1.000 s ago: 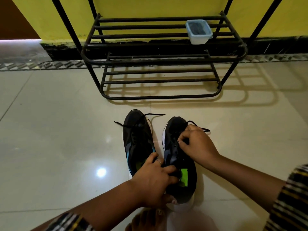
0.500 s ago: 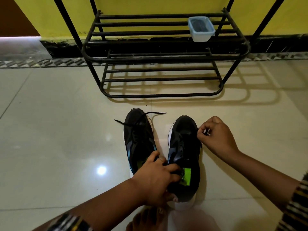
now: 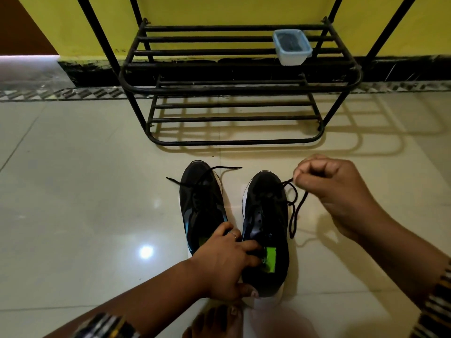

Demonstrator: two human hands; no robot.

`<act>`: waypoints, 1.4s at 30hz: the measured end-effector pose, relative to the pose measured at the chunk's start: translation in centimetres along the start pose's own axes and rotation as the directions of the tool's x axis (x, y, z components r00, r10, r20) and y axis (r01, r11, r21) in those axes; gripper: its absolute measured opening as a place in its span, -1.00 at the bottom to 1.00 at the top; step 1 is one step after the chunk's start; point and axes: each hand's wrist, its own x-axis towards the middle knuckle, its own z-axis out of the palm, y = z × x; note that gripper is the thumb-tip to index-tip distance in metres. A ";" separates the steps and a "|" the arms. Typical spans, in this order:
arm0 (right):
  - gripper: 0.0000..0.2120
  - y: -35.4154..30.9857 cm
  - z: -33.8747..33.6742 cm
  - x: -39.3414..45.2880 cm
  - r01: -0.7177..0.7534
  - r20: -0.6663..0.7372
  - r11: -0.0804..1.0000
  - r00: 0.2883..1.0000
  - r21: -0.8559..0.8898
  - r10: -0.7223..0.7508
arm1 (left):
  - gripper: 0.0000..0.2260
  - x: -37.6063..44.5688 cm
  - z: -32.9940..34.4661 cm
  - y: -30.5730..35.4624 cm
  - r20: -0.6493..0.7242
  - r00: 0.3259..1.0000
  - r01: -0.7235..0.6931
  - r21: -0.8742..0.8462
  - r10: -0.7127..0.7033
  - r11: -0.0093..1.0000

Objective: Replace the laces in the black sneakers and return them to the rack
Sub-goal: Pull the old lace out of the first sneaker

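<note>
Lace: thin black cord, now drawn out to the right of the right-hand black sneaker with the green tongue label; a second ago bunched on top of the shoe under the fingers, now looping from the upper eyelets across to the fist and down beside the sole, tail close to the pale glossy floor tiles.
Right hand: closed in a fist, pinching the lace near its end; moved away from the shoe's top to the right and up, clear of the shoe.
Left hand: clamped around the heel and collar of the same sneaker, fingers over the opening; same hold as a second ago, pinning the shoe to the floor.
Left-hand black sneaker with blue side stripe: just beside its partner, untouched, loose lace ends splayed over the toe exactly as before.
Meaning: lace apparently sliding out through the eyelets; whether old lace coming out or new lace being drawn tight, cannot tell.
Progress: early to middle, judging by both shoes on the floor with loose laces.
Black metal shoe rack: against the yellow wall, well apart from the shoes, both visible tiers free of footwear.
Small pale plastic tub: on the upper tier, dark contents, possibly laces; not clear.
</note>
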 end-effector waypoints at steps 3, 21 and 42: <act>-0.91 -1.9 -0.8 0.5 0.079 -0.034 0.985 0.997 0.156 -0.074 | -0.52 0.0 0.0 0.0 0.002 1.000 0.004 0.007 -0.004 1.000; -0.94 2.5 -2.2 2.3 -0.055 -0.108 0.861 0.994 -0.506 0.001 | -0.54 -0.1 0.1 0.0 -0.003 1.000 -0.002 0.002 0.002 1.000; -0.84 7.2 3.0 2.7 0.260 0.279 0.414 0.960 -0.873 -0.014 | -0.55 0.0 0.3 -0.1 -0.004 1.000 -0.014 0.022 0.014 1.000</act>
